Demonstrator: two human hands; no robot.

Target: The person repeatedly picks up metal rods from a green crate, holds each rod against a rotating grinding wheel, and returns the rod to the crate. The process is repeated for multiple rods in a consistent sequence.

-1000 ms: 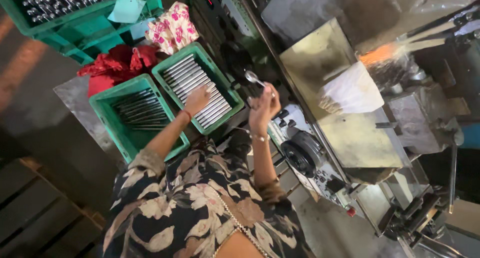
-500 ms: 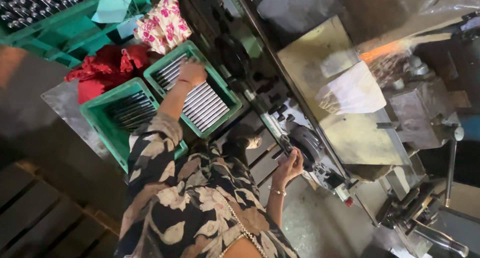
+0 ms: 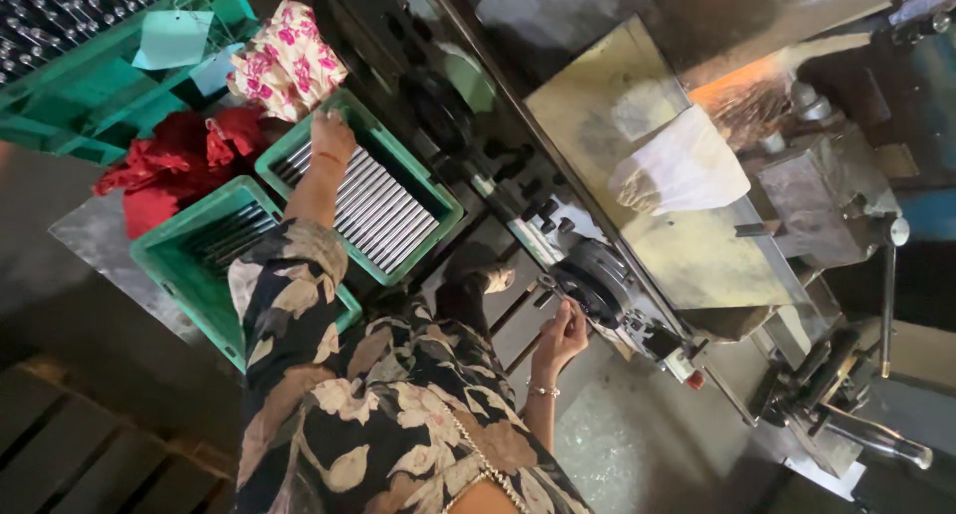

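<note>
My left hand [image 3: 334,135] reaches into a green crate [image 3: 445,215] filled with several shiny metal rods [image 3: 383,210]. It rests on the far ends of the rods with its fingers curled down and hidden. My right hand [image 3: 563,330], with a bracelet on the wrist, is pinched on a thin metal rod [image 3: 551,288]. It holds the rod against the front of a grinding machine, beside a round black dial [image 3: 590,287]. My floral-sleeved arms and chest fill the lower middle.
A second green crate [image 3: 164,265] with darker rods sits left of the first. Red cloth [image 3: 174,165] and a pink floral cloth [image 3: 289,61] lie behind it. Orange sparks [image 3: 742,86] fly near a white bag [image 3: 687,165] on the machine's tray. Levers [image 3: 866,434] stick out at lower right.
My right hand came down from beside the crate to the machine's front. My left hand slid to the far end of the rod crate.
</note>
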